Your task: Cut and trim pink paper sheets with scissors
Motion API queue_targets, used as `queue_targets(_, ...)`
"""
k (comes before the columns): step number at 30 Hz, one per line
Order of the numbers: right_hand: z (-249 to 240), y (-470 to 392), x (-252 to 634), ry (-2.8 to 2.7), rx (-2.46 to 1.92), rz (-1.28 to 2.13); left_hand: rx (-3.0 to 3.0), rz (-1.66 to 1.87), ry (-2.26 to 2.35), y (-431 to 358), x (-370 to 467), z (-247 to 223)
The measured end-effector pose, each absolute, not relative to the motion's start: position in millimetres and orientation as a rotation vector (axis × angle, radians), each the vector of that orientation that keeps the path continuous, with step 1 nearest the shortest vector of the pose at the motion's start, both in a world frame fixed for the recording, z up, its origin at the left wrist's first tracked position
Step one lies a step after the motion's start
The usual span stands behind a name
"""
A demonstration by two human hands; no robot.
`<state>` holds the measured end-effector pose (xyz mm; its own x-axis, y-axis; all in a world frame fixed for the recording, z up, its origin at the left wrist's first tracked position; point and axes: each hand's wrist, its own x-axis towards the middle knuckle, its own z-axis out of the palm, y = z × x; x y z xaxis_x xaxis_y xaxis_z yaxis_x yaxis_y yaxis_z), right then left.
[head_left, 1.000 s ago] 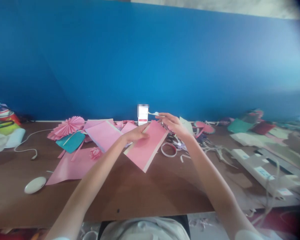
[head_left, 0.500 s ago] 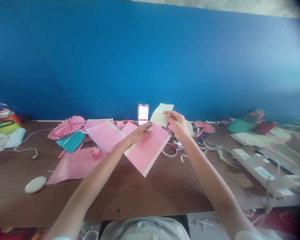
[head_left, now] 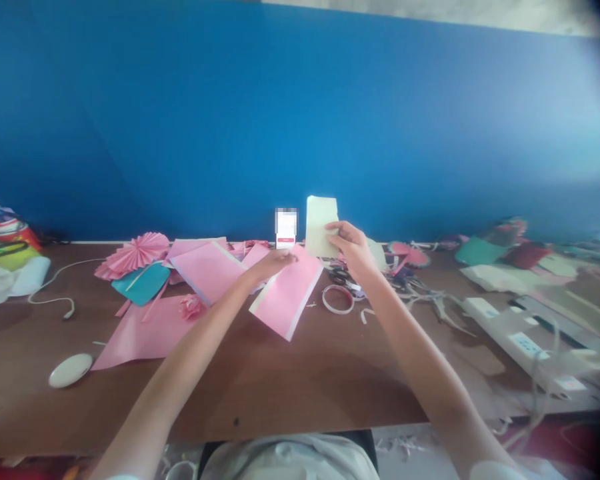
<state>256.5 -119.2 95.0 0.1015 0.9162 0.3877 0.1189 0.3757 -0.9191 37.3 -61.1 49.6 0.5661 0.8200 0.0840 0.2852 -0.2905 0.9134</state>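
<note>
My left hand [head_left: 276, 262] grips the upper corner of a pink paper sheet [head_left: 286, 300] with pale strips along its edges. The sheet hangs tilted over the table. My right hand [head_left: 351, 245] pinches the right side of a pale cream piece of paper [head_left: 321, 223], which stands nearly upright in front of the blue wall. The two papers are close together, the cream one higher and to the right. Behind my left hand a phone [head_left: 286, 230] with a lit screen leans upright at the wall.
Pink sheets [head_left: 210, 270], a pleated pink fan [head_left: 135, 255] and a teal paper piece [head_left: 143, 283] lie to the left. A white oval mouse [head_left: 71, 371] sits nearer. A tape roll [head_left: 338, 300] lies below my right hand. Power strips [head_left: 527, 347] with cables occupy the right.
The cream paper has turned more upright and risen slightly in my right hand. My left hand has shifted left with the pink sheet, which has swung and looks narrower, uncovering the tape roll.
</note>
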Motion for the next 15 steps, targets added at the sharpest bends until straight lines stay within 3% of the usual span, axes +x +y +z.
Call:
queue_targets(7,93,-116,259,-1.403,-1.063,0.877,1.986,0.635,0.93,-45,29,31)
queue_targets(15,88,-113,263,-1.448,-1.081,0.854,2.006,0.925,1.173,-31,20,32)
